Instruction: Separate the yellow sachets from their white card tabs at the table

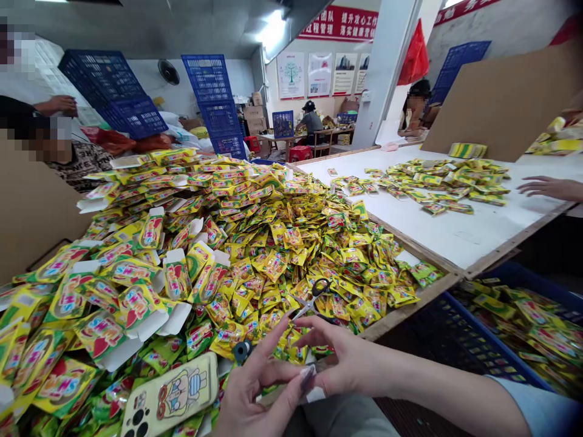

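My left hand (262, 388) and my right hand (344, 358) meet at the front of the heap, low in the view. Both have their fingers closed around a small item with a whitish edge (316, 394) and a dark grey part; the fingers cover most of it, so its kind is unclear. Just beyond my fingertips lie scissors with black handles (320, 287), blades apart, on yellow sachets (273, 261). A small black round object (242, 350) rests beside my left hand. Left of it lies a phone in a cartoon case (182, 391). Printed cartons (139, 303), some with white flaps open, cover the left side.
A white table (460, 237) with a wooden edge holds more small packs (437, 179); another person's hand (553, 188) is at its right. Below stands a blue crate (496, 340) of packs. Cardboard panels (492, 103) and stacked blue crates (209, 91) stand behind. Another person is at left.
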Motion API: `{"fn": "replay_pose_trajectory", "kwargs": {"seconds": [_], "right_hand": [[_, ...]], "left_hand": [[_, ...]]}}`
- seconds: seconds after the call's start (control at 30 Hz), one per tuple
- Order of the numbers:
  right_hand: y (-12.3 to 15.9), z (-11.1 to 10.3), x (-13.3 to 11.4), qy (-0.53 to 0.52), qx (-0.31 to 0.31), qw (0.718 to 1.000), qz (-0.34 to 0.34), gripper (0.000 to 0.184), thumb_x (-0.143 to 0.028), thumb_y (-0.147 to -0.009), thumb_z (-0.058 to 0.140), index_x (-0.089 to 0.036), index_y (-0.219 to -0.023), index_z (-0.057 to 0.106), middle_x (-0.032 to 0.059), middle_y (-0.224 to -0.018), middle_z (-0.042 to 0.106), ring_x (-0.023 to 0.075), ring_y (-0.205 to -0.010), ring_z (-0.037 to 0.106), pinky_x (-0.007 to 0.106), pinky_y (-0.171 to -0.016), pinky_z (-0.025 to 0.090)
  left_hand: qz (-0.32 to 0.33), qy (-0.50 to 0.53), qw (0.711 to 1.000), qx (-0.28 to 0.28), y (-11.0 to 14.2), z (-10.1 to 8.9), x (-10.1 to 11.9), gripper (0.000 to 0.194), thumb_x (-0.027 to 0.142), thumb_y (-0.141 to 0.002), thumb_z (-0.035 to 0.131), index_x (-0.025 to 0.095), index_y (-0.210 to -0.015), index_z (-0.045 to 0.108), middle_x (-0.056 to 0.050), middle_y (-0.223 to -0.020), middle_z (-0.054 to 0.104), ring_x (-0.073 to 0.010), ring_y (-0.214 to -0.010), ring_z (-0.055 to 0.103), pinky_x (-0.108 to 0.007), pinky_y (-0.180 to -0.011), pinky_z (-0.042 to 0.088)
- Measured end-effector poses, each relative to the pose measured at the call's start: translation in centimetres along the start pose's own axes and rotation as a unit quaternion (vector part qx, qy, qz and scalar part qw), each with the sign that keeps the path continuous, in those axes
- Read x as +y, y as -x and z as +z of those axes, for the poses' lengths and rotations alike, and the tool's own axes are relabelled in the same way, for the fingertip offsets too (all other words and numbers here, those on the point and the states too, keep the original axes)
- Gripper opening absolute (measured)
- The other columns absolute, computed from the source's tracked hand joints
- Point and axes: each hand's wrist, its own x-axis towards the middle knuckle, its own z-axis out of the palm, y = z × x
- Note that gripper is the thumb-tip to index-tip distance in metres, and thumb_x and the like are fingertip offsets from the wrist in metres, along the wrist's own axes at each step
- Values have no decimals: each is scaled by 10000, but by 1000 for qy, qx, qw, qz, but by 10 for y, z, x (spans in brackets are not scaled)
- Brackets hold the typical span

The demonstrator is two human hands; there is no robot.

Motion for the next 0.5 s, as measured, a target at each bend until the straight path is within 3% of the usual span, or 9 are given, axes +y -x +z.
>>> {"fn": "replay_pose_trajectory", "kwargs": {"seconds": [0.13,0.37,0.5], "right_hand": [[-3,3,-3,-52,-11,998,34,852,-196,-523,750,-155,-1292,385,82,-1121,509,188,-931,535,319,-804,392],[-3,3,-5,-105,-29,993,34,809,-137,-488,704,-143,-1245,417,31,-998,528,165,-928,498,281,-777,363],[-3,2,-3,-108,-36,993,35,834,-138,-473,698,-157,-1253,402,50,-1056,534,147,-822,525,288,-724,383]], "left_hand": [[96,-35,995,9,1,3,-3,513,235,-744,667,387,-1211,520,53,-715,759,-72,-613,682,-104,-665,496],[223,-81,971,16,-1,1,-3,520,217,-769,645,392,-1236,496,44,-737,763,-100,-616,704,-129,-674,528],[232,-106,967,-16,2,-2,-5,568,222,-784,634,415,-1278,429,56,-776,763,-106,-692,713,-142,-724,530]]}}
